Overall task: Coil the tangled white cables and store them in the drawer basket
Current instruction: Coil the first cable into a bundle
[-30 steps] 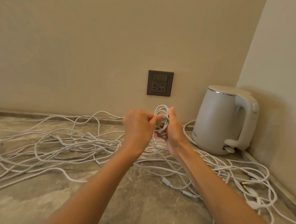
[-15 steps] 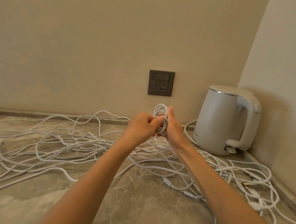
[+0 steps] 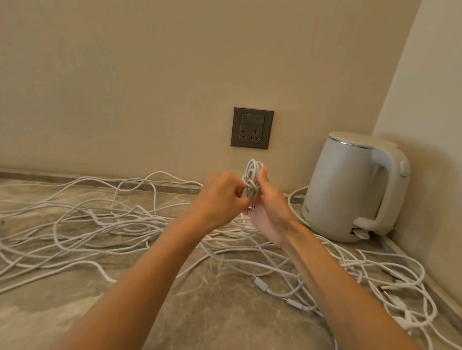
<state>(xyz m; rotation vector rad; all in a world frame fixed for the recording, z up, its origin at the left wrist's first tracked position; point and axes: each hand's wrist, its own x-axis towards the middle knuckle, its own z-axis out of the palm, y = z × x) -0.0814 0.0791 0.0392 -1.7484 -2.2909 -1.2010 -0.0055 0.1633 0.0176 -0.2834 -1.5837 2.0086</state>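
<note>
Coil: a small bundle of white cable (image 3: 252, 173) is held upright between the two hands, above the worktop and below the wall socket in the view. Its looped top is seen above the fingers, and a turn of cable is wrapped across its middle.
Left hand (image 3: 220, 196): the fingers are curled and the coil is pinched at its middle from the left. The back of the hand is turned to the camera, so the fingertips are hidden.
Right hand (image 3: 272, 210): the coil is gripped from the right, with the thumb laid up along the bundle's side and the palm turned leftward.
Loose cables (image 3: 97, 228): a tangle of white strands is spread over the worktop from the left edge to the right corner, and is crossed by both forearms.
Connectors (image 3: 262, 283): small white cable ends are seen lying near the right forearm.
Worktop (image 3: 215, 310): a grey-brown marbled surface is shown.
Kettle (image 3: 352, 188): a white kettle is stood upright in the back right corner, its handle turned to the right.
Socket (image 3: 252, 128): a dark plate is set in the beige wall.
</note>
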